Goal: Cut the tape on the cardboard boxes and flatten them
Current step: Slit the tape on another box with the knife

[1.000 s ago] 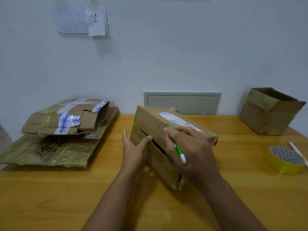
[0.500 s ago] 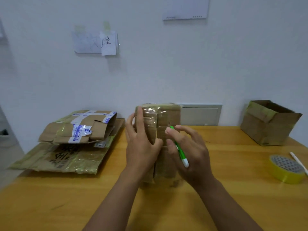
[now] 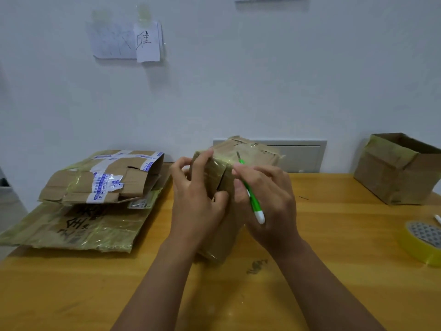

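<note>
A taped brown cardboard box [image 3: 253, 154] stands on end in the middle of the wooden table [image 3: 334, 235], its taped end face turned up toward me. My left hand [image 3: 195, 199] grips its left side, fingers curled over the top edge. My right hand [image 3: 267, 199] holds a green and white utility knife [image 3: 251, 197] while resting against the box's right side. The blade tip points up at the tape near the top seam. An open cardboard box [image 3: 396, 168] stands at the far right.
Flattened cardboard boxes [image 3: 95, 197] lie stacked at the left of the table. A yellow tape roll [image 3: 422, 242] and a white pen [image 3: 438, 219] sit at the right edge. A grey wall panel [image 3: 303, 154] is behind the box.
The box has tipped so its top end faces me more. My left hand shifted to grip the top left edge, and the knife hand rose toward the top seam.
</note>
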`<state>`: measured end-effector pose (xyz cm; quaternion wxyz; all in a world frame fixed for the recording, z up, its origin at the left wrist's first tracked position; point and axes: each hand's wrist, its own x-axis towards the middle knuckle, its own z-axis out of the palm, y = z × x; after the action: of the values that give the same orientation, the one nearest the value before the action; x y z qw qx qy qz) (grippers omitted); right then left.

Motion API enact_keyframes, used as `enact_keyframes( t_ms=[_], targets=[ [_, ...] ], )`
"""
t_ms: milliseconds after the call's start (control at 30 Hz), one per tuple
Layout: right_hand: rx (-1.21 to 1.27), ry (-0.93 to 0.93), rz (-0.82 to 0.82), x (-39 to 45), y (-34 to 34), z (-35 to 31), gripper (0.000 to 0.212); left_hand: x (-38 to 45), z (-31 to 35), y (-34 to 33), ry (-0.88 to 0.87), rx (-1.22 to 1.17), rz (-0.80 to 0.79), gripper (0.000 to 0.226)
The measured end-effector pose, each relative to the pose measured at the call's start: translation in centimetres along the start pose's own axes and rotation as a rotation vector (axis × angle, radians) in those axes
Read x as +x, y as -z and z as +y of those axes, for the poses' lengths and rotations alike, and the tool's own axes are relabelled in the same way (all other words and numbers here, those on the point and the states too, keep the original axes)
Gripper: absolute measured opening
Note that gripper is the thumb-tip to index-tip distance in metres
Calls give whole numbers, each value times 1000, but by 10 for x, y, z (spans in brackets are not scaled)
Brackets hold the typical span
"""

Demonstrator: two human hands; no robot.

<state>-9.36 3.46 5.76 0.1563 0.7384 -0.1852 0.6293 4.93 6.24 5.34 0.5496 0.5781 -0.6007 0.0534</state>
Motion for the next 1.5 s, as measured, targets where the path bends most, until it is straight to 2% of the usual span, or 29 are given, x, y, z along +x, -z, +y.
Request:
enact_keyframes(
  t_ms=[133, 300, 367, 467, 667, 867, 1033, 1200, 1333, 1500],
  targets=[
    [100, -54, 1, 6, 2, 0, 26, 10, -3, 2, -132, 144, 9, 69],
    [475, -473, -79, 21, 15, 6, 32, 12, -6, 3, -234, 196, 13, 66],
    [551, -573, -146, 25, 20, 8, 27, 10, -3, 0, -258, 142, 3, 68],
    [633, -603, -198, 26, 23, 7, 9, 5, 1, -6, -320, 52, -6, 65],
    [781, -730, -55, 22, 30, 11, 7, -2, -16, -16, -454, 52, -36, 56],
    [741, -655, -49, 14, 33, 11, 15, -10, -18, -31, -538, 73, 43, 52],
    [679, -591, -40, 6, 36, 9, 12, -11, -16, -36, -519, 30, 21, 51],
    [514, -443, -48, 4, 34, 11, 16, -15, -15, -38, -484, 67, 65, 54],
    [585, -504, 33, -1, 38, 9, 10, -15, -19, -37, -453, 102, 135, 55],
    [614, -501, 45, 3, 42, 8, 17, -16, -17, -40, -409, 113, 242, 53]
  ],
)
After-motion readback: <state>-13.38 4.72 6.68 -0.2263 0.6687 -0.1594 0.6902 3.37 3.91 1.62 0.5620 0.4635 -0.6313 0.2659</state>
